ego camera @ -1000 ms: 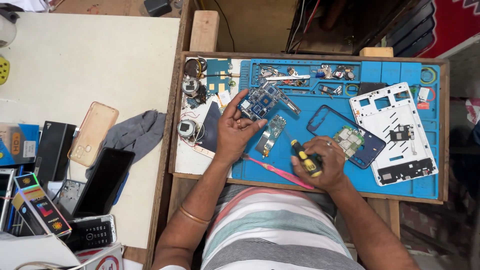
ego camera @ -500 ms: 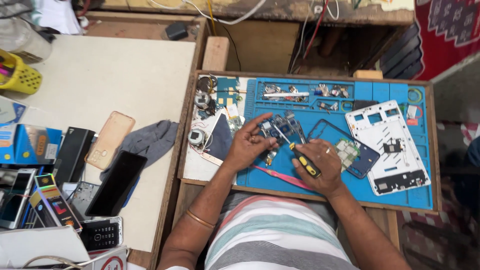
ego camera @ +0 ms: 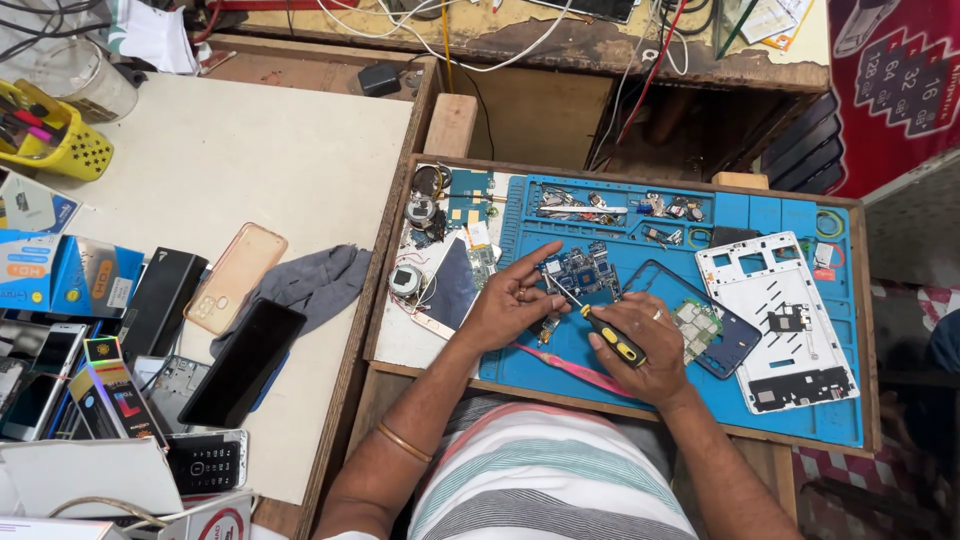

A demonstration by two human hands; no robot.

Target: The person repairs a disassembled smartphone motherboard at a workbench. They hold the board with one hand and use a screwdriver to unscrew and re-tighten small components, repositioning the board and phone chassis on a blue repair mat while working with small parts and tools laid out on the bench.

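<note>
Screwdriver (ego camera: pixel 612 338) tip too small to tell
</note>
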